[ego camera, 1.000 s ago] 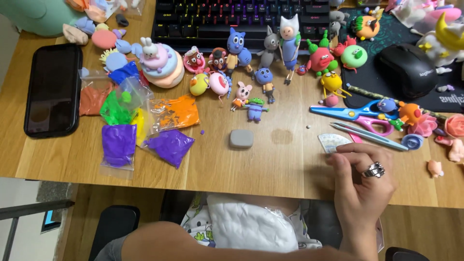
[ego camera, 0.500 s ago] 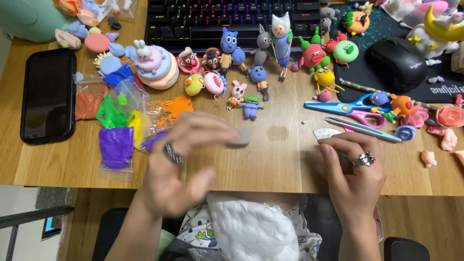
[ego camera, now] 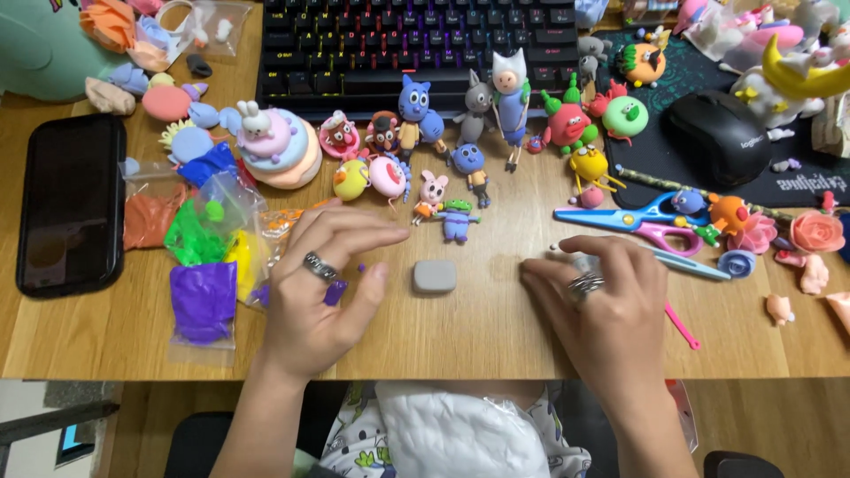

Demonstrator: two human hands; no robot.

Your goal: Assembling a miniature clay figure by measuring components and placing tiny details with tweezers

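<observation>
A flat grey clay block [ego camera: 434, 276] lies on the wooden desk [ego camera: 460, 341] between my hands. My left hand [ego camera: 319, 283] rests palm down just left of it, fingers spread, over small bags of purple and orange clay [ego camera: 202, 301]; it holds nothing. My right hand [ego camera: 598, 296] lies palm down to the right of the block, fingers apart, covering a small pale piece near the blue and pink scissors [ego camera: 646, 221]. Both hands wear rings.
Several small clay figures [ego camera: 469, 124] stand in a row before a black keyboard [ego camera: 416, 44]. A black phone [ego camera: 71, 204] lies at the left, a black mouse [ego camera: 717, 137] on a mat at the right. Clay flowers [ego camera: 815, 232] sit at the right edge.
My left hand came into view from below, passed over the grey block, and now lies left of it. My right hand slid left along the desk and flattened.
</observation>
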